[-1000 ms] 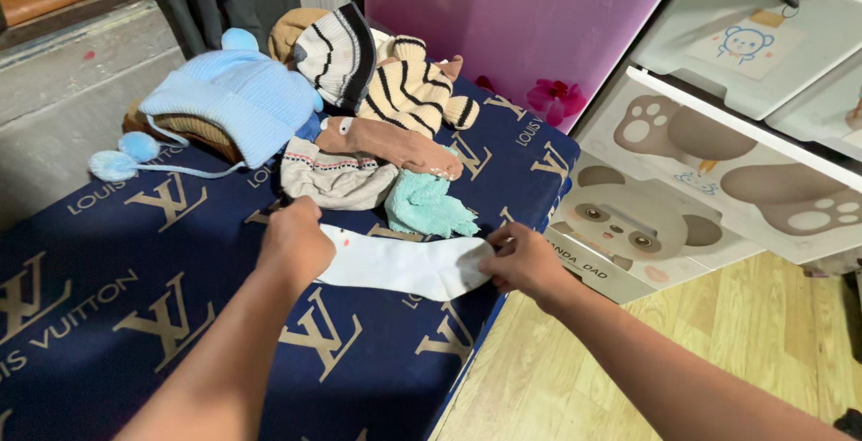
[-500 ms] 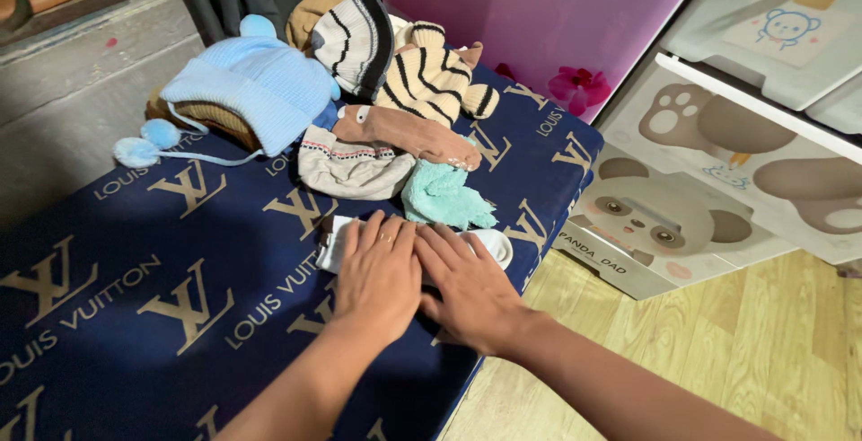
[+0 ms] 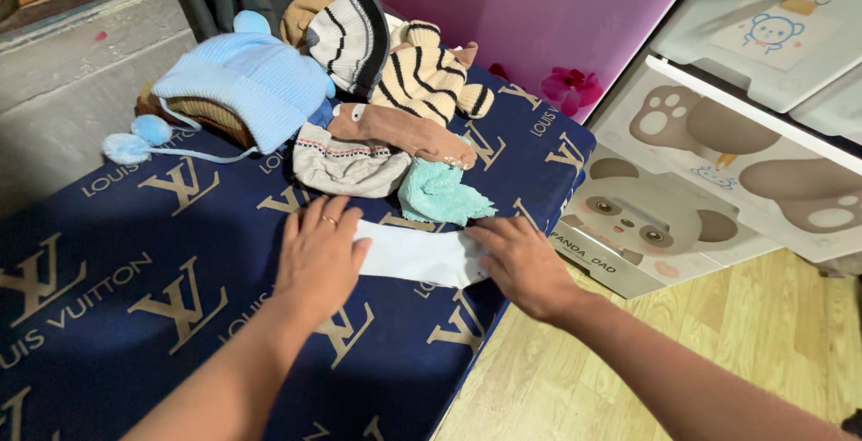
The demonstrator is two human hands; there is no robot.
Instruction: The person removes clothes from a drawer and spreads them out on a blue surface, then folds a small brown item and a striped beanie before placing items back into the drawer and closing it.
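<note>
A white sock [image 3: 417, 257] lies flat on a dark blue cloth with gold letters [image 3: 162, 315]. The sock is long from side to side, and it sits right between the two hands. The left hand [image 3: 316, 257] lies flat on the left end of the sock, with its fingers spread a little and pointing away from the person. There is a ring on one finger. The right hand [image 3: 521, 266] lies flat on the right end, fingers straight and close together, pointing left along the sock. Both hands press down; neither one grips or pinches anything. Both touch the sock, so neither hand is nearer than the other.

Just behind the sock is a pile of small clothes. A fluffy teal sock [image 3: 435, 194] is the closest, nearly touching the white sock. Next to it are a grey hat [image 3: 346, 167], a brown sock [image 3: 400, 136], a striped tan piece [image 3: 431, 82], a black and white striped hat [image 3: 346, 37] and a light blue hat with pompoms [image 3: 242, 86].

To the right stand white drawers with bear pictures [image 3: 700, 154] on a wooden floor [image 3: 718, 342].

Both ends of the white sock are hidden under the hands, so you cannot tell which end is the toe. It is also hard to tell if it is one sock or two stacked together
</note>
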